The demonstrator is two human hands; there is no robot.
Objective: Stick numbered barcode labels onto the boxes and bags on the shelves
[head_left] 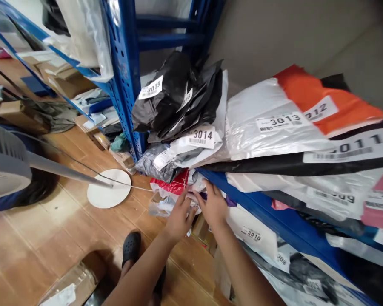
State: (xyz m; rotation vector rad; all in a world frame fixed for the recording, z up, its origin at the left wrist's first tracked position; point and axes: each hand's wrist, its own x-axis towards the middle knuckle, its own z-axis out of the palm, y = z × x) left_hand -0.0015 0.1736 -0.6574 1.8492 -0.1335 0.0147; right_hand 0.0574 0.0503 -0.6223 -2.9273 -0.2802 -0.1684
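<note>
Both of my hands are together among plastic parcels at the left end of the shelf. My left hand (pixel 180 214) has bent fingers closed on the edge of a pale plastic parcel (pixel 193 204). On the other side of it, my right hand (pixel 214 205) also has its fingers curled onto the plastic, near the blue shelf edge. Part of the parcel is hidden by my fingers. Just beyond them lies a red plastic parcel (pixel 172 185), and above is a grey parcel (pixel 158 161).
Labelled parcels fill the blue shelf (pixel 258 199), including a black parcel (pixel 175 93), a white parcel (pixel 271 119) and an orange parcel (pixel 328 100). A standing fan with a round white base (pixel 110 193) is at left, its cord crossing towards the shelf. A cardboard box (pixel 73 280) sits near my feet.
</note>
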